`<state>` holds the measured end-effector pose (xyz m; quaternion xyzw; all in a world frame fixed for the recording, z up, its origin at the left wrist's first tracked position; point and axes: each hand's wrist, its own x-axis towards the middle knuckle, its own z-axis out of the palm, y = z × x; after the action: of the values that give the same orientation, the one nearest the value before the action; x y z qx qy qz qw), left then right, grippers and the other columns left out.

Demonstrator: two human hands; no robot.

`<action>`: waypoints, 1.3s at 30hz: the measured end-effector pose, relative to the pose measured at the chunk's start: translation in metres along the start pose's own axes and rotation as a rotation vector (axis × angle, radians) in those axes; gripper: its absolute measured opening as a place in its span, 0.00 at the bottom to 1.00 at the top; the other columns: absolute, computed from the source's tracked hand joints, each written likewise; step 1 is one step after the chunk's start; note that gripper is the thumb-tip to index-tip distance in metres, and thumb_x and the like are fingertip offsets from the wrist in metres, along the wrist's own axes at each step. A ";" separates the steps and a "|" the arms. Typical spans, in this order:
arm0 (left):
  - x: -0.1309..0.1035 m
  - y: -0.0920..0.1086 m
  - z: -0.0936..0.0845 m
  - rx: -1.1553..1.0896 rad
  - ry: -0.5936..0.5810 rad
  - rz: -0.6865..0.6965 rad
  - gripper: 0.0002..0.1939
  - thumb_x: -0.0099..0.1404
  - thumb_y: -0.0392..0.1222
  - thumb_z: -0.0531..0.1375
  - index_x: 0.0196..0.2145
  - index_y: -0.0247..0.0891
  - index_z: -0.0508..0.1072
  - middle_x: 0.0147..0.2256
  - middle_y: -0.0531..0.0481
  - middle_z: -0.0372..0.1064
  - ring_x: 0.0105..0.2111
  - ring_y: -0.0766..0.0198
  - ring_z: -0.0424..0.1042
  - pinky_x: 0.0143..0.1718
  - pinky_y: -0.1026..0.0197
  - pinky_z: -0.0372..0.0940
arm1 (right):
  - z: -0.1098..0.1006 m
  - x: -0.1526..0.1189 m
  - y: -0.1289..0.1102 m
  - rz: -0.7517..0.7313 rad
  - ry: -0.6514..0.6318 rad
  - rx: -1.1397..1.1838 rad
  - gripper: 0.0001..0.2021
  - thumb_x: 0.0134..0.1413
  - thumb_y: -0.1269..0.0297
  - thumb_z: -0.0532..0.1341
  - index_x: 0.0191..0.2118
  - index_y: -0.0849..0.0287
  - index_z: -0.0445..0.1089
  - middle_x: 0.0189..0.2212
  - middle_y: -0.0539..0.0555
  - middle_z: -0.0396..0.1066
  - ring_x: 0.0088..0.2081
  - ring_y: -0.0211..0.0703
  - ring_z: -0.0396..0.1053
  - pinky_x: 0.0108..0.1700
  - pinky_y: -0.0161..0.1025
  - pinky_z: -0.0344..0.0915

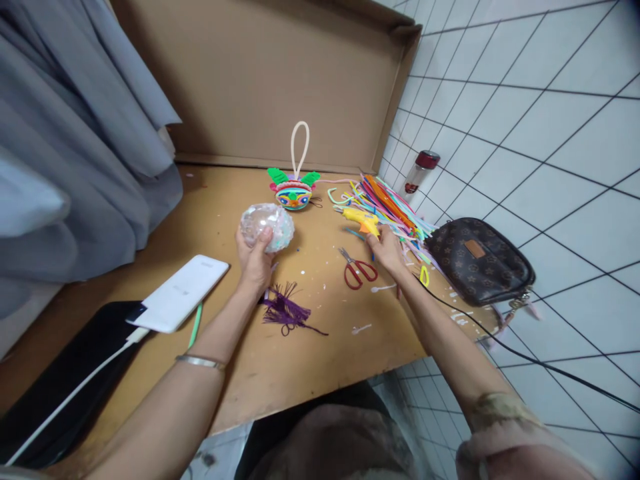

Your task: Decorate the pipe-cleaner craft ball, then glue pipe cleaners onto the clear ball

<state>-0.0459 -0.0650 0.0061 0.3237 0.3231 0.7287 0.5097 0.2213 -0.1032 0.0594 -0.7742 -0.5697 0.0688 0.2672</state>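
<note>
Yellow glue gun (361, 219), sparkly ball (274, 225) (fingers (265, 238) clamped on each), scissors (351, 263), purple tassel (286, 311) between

The hands (256, 263) (389, 249) hold a shiny ball (270, 223) and a yellow glue gun (364, 220).

Your ball (267, 227) looks like glossy plastic, your glue gun (361, 219) smooth plastic, your scissor blades (345, 255) metal. You face matt cardboard (270, 80) at upper centre and glossy tiles (525, 147) at right.
</note>
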 end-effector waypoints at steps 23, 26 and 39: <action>0.004 -0.003 -0.005 -0.026 0.030 0.017 0.41 0.44 0.54 0.76 0.54 0.52 0.68 0.57 0.46 0.69 0.56 0.45 0.72 0.44 0.51 0.77 | 0.012 -0.011 0.010 0.016 0.103 -0.430 0.21 0.65 0.64 0.48 0.56 0.69 0.66 0.57 0.74 0.68 0.58 0.64 0.63 0.56 0.57 0.57; 0.004 -0.001 -0.004 -0.031 0.042 0.029 0.42 0.43 0.55 0.76 0.54 0.51 0.68 0.58 0.44 0.68 0.55 0.47 0.73 0.43 0.52 0.77 | 0.024 -0.014 0.010 0.038 0.068 -0.438 0.21 0.63 0.64 0.50 0.55 0.70 0.67 0.58 0.75 0.66 0.58 0.65 0.62 0.57 0.59 0.56; 0.013 -0.001 -0.009 -0.054 0.065 0.043 0.48 0.42 0.57 0.77 0.58 0.49 0.65 0.60 0.42 0.67 0.58 0.47 0.71 0.50 0.49 0.75 | 0.019 -0.067 -0.054 -0.412 -0.096 -0.156 0.17 0.64 0.64 0.50 0.49 0.60 0.72 0.49 0.64 0.72 0.53 0.56 0.65 0.54 0.49 0.55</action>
<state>-0.0564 -0.0534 0.0020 0.2927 0.3127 0.7581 0.4918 0.1453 -0.1469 0.0562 -0.6555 -0.7315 0.0052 0.1877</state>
